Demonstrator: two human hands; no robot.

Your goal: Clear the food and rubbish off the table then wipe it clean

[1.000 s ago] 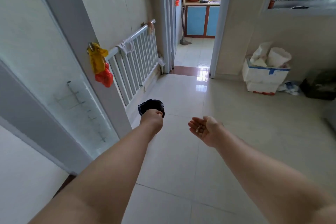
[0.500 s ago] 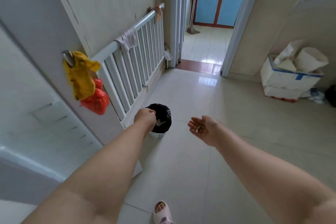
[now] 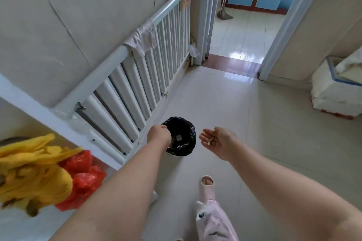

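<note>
A small bin with a black liner (image 3: pixel 191 143) stands on the tiled floor beside the white radiator. My left hand (image 3: pixel 158 135) is closed in a fist over the bin's left rim; whatever is inside the fist is hidden. My right hand (image 3: pixel 220 142) is held palm up just right of the bin, fingers slightly curled. A few small brownish food scraps (image 3: pixel 211 140) lie in that palm. No table is in view.
A white radiator (image 3: pixel 148 76) with a rag (image 3: pixel 142 40) draped on it runs along the left wall. Yellow (image 3: pixel 33 172) and red bags (image 3: pixel 82 179) hang at lower left. A white foam box (image 3: pixel 333 94) sits at right. A doorway (image 3: pixel 241 33) opens ahead. My slippered foot (image 3: pixel 207 186) is below.
I have walked closer to the bin, which now looks larger and lies under my left fist. My right hand stays palm up with the scraps. The hanging bags have slid to the lower left.
</note>
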